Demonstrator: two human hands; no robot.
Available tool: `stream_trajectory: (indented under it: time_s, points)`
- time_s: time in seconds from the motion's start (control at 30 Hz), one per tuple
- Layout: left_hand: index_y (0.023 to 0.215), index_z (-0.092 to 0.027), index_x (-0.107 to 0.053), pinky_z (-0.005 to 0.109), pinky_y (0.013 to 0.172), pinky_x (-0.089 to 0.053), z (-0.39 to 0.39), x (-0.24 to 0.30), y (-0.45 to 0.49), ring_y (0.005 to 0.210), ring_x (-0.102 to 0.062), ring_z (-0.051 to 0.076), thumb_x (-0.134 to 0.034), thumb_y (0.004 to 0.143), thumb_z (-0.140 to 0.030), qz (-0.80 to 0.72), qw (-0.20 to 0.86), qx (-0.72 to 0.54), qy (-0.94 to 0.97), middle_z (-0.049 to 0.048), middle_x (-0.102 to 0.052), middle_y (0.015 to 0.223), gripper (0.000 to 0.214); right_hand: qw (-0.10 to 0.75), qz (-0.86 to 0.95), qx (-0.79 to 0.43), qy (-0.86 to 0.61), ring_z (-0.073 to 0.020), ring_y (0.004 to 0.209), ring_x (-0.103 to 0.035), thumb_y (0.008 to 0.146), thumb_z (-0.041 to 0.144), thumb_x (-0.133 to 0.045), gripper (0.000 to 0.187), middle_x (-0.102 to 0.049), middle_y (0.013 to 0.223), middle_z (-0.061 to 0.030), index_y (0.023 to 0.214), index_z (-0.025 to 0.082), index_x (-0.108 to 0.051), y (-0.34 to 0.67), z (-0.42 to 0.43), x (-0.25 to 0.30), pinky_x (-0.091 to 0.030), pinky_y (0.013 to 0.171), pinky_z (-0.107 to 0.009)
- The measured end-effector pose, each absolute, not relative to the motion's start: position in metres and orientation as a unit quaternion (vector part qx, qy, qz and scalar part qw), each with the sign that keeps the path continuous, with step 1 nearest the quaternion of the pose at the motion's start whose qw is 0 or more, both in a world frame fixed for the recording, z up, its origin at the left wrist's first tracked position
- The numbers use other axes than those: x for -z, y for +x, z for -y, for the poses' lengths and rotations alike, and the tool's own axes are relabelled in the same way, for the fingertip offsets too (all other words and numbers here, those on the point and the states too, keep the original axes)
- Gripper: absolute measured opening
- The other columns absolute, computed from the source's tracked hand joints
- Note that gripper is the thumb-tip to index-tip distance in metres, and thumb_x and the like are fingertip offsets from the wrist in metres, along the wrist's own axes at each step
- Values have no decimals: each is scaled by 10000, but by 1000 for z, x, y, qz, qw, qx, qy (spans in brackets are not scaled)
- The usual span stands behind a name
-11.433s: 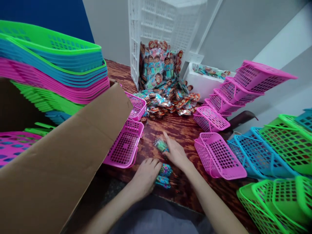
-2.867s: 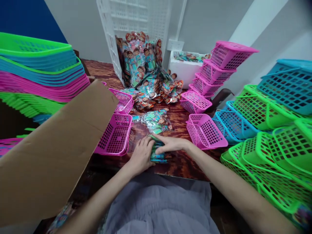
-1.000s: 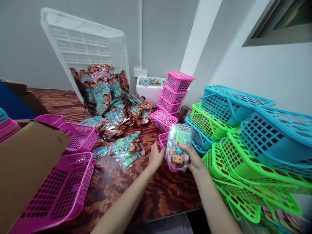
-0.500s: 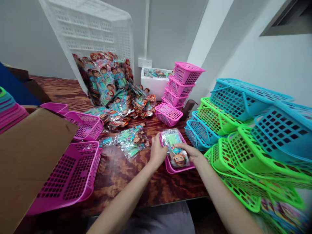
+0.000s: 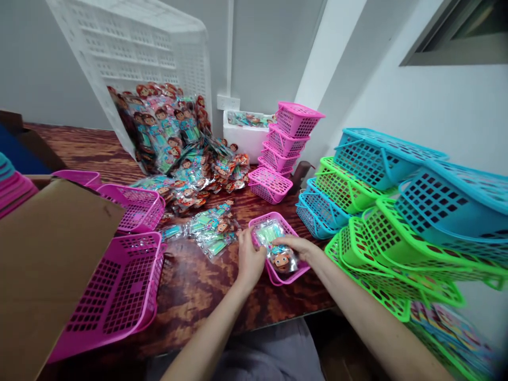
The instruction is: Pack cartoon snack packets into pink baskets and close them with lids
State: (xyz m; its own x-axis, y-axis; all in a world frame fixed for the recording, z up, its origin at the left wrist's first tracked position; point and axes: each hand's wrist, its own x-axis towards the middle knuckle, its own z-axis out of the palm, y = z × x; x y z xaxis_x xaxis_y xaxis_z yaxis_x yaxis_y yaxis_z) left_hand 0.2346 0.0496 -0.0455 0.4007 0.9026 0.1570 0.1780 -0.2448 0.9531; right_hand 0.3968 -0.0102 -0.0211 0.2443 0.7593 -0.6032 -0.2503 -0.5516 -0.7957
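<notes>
A small pink basket (image 5: 291, 279) stands on the table in front of me, slightly tilted in view. Inside it lies a clear plastic packet (image 5: 270, 233) with green contents and a cartoon doll figure at its near end. My left hand (image 5: 251, 260) grips the basket's left rim, thumb on the inner side. From the right, my right hand (image 5: 302, 248) holds the packet, one digit stretched across its top; its other fingers are mostly hidden at the basket's right side. Left of the basket, similar packets (image 5: 214, 227) lie in a loose group.
A white crate (image 5: 143, 37) leans at the back, spilling a heap of packets (image 5: 190, 174). Pink baskets (image 5: 282, 143) are stacked behind. Blue baskets (image 5: 456, 206) and green baskets (image 5: 381, 238) pile up at right. A cardboard box (image 5: 51, 264) and a larger pink basket (image 5: 119, 286) stand left.
The packet has gone lower into the pink basket, with my right hand following it. My left hand stays on the basket's left rim. The view has turned slightly right.
</notes>
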Motion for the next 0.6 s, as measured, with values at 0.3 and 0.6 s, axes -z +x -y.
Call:
stream_trajectory:
  time_s: [0.3, 0.6]
  points:
    - [1246, -183, -534, 314, 912, -508, -48, 46, 231, 1067, -594, 201, -499, 680, 9, -383, 481, -386, 687, 87, -530, 1233, 598, 130, 464, 35, -875, -338, 1110, -589, 809, 302, -727, 750, -596, 1254, -198, 1448, 96, -393, 351, 22, -12, -468, 906, -421]
    - [1250, -159, -536, 319, 1105, -378, -41, 36, 240, 1241, -509, 202, -460, 632, 57, -372, 483, -389, 690, 111, -508, 1284, 659, -34, 536, 51, -842, -299, 1116, -590, 991, 250, -424, 442, -567, 1308, -177, 1420, 163, -490, 360, 18, 17, -470, 875, -372]
